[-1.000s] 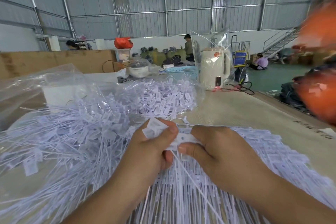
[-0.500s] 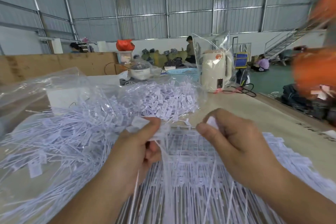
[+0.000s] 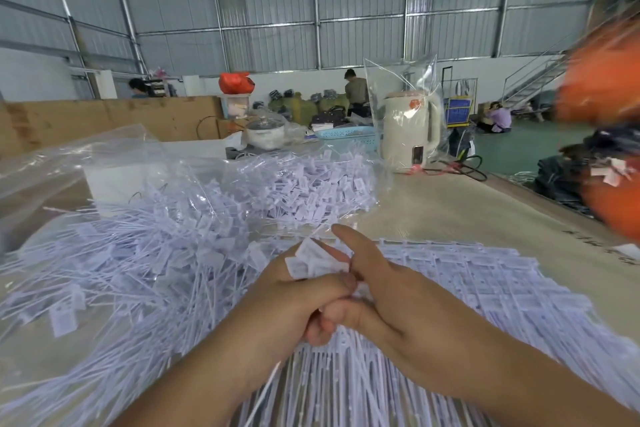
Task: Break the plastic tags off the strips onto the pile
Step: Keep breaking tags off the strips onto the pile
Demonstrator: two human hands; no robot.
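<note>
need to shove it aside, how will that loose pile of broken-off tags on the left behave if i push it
The loose pile probably scatters rather than slides as one: its thin tails point every way. It looks light, small flat tags on hair-thin stems. Tangled stems may drag neighbours, and some could snag the clear bag behind.

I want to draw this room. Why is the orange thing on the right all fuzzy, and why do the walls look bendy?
Head view: the orange thing is smeared by blur at the edge; the wide lens curves the wall beams; the hands, left and right, and the kettle look fairly sharp.
</note>
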